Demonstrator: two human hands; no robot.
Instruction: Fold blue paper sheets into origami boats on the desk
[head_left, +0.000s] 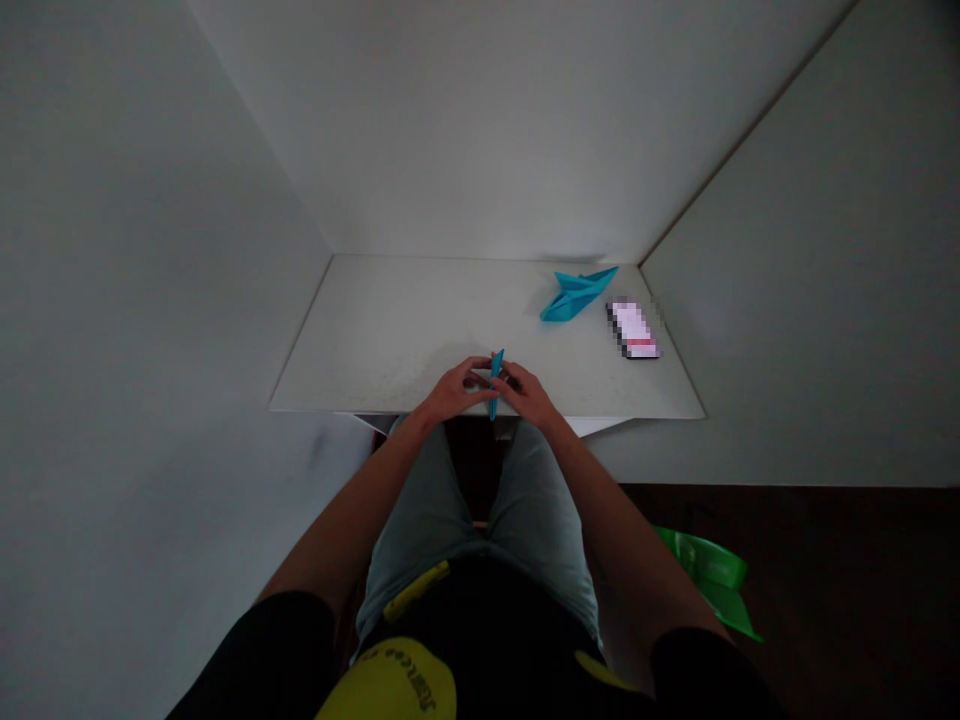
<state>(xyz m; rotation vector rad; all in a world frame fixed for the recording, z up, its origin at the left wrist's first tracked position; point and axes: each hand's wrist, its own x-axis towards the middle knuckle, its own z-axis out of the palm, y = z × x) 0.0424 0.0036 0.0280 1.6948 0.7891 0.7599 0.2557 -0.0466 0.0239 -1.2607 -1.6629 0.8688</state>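
Note:
Both my hands meet at the near edge of a small white table [390, 330]. Between them stands a narrow folded piece of blue paper [496, 372], held on edge. My left hand [455, 389] pinches it from the left with fingers closed. From the right, my right hand [527, 393] presses on it, fingers also closed. A finished blue folded paper boat [576, 293] lies at the far right of the table, apart from my hands.
A blurred-out phone-like object [634, 329] lies near the table's right edge, beside the boat. White walls enclose the table on three sides. A green object [709, 578] lies on the dark floor at my right. My knees sit under the table's front edge.

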